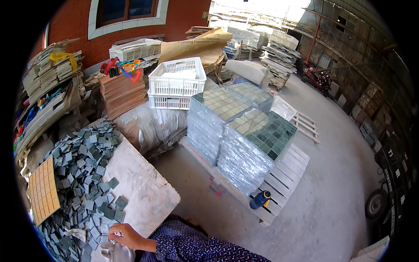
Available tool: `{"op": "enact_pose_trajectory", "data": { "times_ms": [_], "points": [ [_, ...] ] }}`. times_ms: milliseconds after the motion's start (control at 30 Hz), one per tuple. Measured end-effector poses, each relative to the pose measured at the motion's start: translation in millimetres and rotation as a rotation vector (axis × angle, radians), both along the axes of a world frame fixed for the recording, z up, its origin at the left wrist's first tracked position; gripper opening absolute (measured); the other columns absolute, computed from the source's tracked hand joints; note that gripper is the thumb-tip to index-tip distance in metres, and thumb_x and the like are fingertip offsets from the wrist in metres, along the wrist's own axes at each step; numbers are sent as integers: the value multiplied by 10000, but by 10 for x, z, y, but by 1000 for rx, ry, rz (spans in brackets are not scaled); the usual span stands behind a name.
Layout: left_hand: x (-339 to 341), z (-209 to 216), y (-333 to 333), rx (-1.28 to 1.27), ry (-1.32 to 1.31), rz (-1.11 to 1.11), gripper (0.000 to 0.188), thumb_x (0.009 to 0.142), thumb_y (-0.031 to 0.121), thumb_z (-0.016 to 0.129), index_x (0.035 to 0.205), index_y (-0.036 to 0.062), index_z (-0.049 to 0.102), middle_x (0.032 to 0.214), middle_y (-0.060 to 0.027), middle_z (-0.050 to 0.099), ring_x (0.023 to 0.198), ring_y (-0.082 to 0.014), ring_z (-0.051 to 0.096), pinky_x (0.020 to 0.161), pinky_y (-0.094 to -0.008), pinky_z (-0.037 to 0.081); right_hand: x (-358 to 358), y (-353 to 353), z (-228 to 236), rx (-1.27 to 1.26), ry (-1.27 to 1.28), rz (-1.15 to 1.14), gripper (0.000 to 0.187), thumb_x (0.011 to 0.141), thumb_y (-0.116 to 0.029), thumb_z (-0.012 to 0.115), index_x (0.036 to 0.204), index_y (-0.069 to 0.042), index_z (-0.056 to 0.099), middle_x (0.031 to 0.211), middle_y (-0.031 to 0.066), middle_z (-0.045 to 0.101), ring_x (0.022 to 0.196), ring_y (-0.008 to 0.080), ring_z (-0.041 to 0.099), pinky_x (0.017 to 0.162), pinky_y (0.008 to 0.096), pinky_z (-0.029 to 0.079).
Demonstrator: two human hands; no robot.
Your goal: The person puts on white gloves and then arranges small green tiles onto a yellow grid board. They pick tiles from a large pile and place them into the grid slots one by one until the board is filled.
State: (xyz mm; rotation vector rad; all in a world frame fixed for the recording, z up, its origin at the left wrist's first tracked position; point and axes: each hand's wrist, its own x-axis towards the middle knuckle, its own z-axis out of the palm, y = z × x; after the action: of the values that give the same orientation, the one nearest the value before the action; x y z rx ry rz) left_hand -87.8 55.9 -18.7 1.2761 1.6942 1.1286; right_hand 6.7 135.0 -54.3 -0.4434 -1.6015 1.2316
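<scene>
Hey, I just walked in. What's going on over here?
A person in a dark patterned sleeve has their bare right hand closed on a pale cloth glove beside a worktable; whether the left hand is inside the glove can't be told. Loose grey-green square tiles lie heaped on the worktable, with a yellow gridded tray at their left. Farther right, plastic-wrapped tile stacks and a blue bottle stand on a wooden pallet.

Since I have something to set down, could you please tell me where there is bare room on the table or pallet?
The table is bare between the loose tiles and its right edge; the pallet shows bare slats right of the wrapped stacks, beyond the bottle. The table's left is crowded with tiles and a tan gridded sheet.
</scene>
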Motion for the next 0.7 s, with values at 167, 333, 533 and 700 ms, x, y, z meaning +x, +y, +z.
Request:
{"op": "enact_pose_trajectory", "data": {
  "times_ms": [167, 333, 533, 700],
  "points": [
    [13, 6, 38, -6, 15, 2, 485, 887, 182, 472, 1338, 29, 384, 1408, 1, 402, 1223, -227, 402, 1040, -407, 316, 54, 87, 58, -555, 61, 151, 182, 897, -154, 660, 953, 6, 591, 795, 27, 564, 674, 88, 514, 625, 229, 455],
    [-37, 21, 27, -10, 38, 22, 487, 888, 175, 462, 1344, 30, 375, 1422, 10, 393, 1235, -229, 393, 1051, -413, 307, 138, -177, 21, -20, 9, -154, 310, 864, -153, 691, 1093, -34, 519, 948, 79, 521, 777, 178, 510, 693, 297, 450],
    [-15, 56, 39, 4, 78, 36, 489, 889, 167, 450, 1351, 32, 364, 1439, 20, 382, 1248, -232, 382, 1064, -420, 296, 179, -540, 74, 474, -117, -89, 231, 832, -154, 625, 1012, -11, 600, 943, 147, 581, 801, 335, 592, 694, 416, 497],
    [-152, 139, -252, 8, 381, 158, 491, 890, 160, 440, 1357, 33, 356, 1453, 29, 373, 1260, -234, 373, 1075, -426, 287, -74, -744, -124, 431, -99, -79, 258, 736, -26, 653, 983, -29, 577, 941, 121, 564, 882, 319, 590, 764, 389, 493]
  ]
}}
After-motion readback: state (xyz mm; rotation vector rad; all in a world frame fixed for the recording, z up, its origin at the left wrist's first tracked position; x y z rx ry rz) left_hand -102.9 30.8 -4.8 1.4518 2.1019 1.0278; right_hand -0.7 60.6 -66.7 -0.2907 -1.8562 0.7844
